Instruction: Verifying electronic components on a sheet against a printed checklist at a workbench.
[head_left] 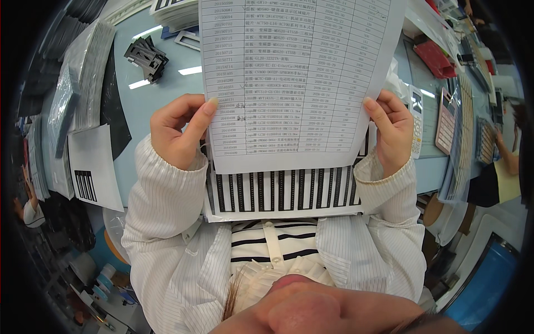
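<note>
A white printed sheet with a ruled table and a few pen marks is held up in front of me. My left hand pinches its left edge, thumb on the front. On the opposite edge my right hand grips it the same way, fingers behind the paper. Under the sheet's lower margin lies a stack of white sheets printed with rows of black strips. The upper part of that stack is hidden by the held sheet.
Small black frame-like pieces sit in a pile on the table. Tall stacks of sheets and a white sheet with black rectangles are at left. At right are a calculator and a red pouch. Another person's arm shows far right.
</note>
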The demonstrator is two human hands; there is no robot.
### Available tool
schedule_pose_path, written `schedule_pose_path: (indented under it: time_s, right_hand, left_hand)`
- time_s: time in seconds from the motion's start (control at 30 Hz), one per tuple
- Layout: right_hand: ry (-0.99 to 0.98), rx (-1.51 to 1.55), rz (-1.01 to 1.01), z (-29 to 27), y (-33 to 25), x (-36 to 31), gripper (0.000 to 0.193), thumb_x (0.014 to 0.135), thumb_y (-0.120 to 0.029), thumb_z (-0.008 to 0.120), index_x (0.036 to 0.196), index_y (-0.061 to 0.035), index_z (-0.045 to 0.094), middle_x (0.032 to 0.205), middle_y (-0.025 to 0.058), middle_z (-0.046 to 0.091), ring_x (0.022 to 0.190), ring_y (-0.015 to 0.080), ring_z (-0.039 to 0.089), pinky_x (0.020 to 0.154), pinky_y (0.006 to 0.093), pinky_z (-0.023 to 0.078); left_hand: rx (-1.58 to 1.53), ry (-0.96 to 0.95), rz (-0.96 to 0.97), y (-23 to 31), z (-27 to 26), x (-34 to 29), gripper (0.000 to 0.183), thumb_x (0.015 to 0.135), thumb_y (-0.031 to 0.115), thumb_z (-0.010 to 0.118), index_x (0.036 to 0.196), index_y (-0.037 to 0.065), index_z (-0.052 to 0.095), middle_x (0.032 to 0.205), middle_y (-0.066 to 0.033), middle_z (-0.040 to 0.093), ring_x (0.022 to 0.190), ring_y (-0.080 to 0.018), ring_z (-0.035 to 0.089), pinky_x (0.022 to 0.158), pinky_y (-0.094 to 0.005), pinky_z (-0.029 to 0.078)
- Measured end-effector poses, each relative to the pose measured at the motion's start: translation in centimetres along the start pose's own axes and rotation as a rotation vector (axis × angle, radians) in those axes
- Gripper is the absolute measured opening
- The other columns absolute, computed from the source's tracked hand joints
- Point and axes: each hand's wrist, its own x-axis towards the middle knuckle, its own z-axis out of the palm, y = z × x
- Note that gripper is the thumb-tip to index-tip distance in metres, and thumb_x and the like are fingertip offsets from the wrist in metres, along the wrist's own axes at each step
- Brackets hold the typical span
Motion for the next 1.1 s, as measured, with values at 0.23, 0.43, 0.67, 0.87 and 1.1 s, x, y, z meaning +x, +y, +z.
schedule_pose_path:
  time_s: [0.23, 0.43, 0.67, 0.87, 1.1]
  right_hand:
    - [-0.001, 0.007, -0.012, 0.08, -0.06, -0.05, 0.021, 0.080, -0.008, 0.058, 0.098, 0.0027, 0.054, 0.089, 0.0080, 0.062, 0.080, 0.0112, 0.057, 0.077, 0.0231, 0.042]
    - [0.004, 0.006, -0.008, 0.05, 0.04, -0.02, 0.022, 0.080, -0.007, 0.058, 0.099, 0.0028, 0.054, 0.089, 0.0083, 0.062, 0.081, 0.0114, 0.057, 0.077, 0.0233, 0.042]
    - [0.011, -0.011, -0.007, -0.18, 0.16, 0.01, 0.023, 0.079, -0.007, 0.058, 0.100, 0.0030, 0.054, 0.091, 0.0086, 0.062, 0.081, 0.0116, 0.057, 0.078, 0.0233, 0.042]
    - [0.002, -0.008, 0.000, -0.11, 0.17, 0.00, 0.024, 0.079, -0.008, 0.059, 0.100, 0.0031, 0.054, 0.091, 0.0088, 0.061, 0.083, 0.0117, 0.056, 0.079, 0.0232, 0.041]
    - [0.011, 0.001, 0.017, -0.06, -0.17, -0.05, 0.025, 0.079, -0.008, 0.059, 0.100, 0.0032, 0.054, 0.092, 0.0088, 0.061, 0.084, 0.0119, 0.056, 0.080, 0.0236, 0.040]
  left_hand:
    - [0.016, 0.000, 0.008, -0.11, 0.00, 0.07, 0.019, 0.081, 0.015, 0.057, 0.082, -0.004, 0.059, 0.067, -0.0061, 0.060, 0.056, -0.0085, 0.050, 0.051, -0.0206, 0.040]
    - [0.019, 0.000, 0.000, -0.03, -0.05, -0.03, 0.018, 0.081, 0.015, 0.057, 0.081, -0.003, 0.059, 0.067, -0.0059, 0.060, 0.056, -0.0085, 0.050, 0.051, -0.0203, 0.040]
    - [0.045, 0.015, 0.032, -0.11, 0.02, -0.05, 0.018, 0.081, 0.014, 0.058, 0.080, -0.003, 0.059, 0.066, -0.0055, 0.059, 0.056, -0.0082, 0.050, 0.051, -0.0203, 0.039]
    - [0.033, 0.014, 0.032, -0.13, 0.01, -0.11, 0.017, 0.081, 0.013, 0.058, 0.080, -0.004, 0.059, 0.067, -0.0058, 0.059, 0.055, -0.0085, 0.050, 0.051, -0.0206, 0.039]
    - [0.035, 0.033, 0.019, 0.04, 0.17, -0.03, 0.016, 0.081, 0.012, 0.057, 0.080, -0.004, 0.058, 0.066, -0.0050, 0.058, 0.056, -0.0081, 0.050, 0.051, -0.0204, 0.039]
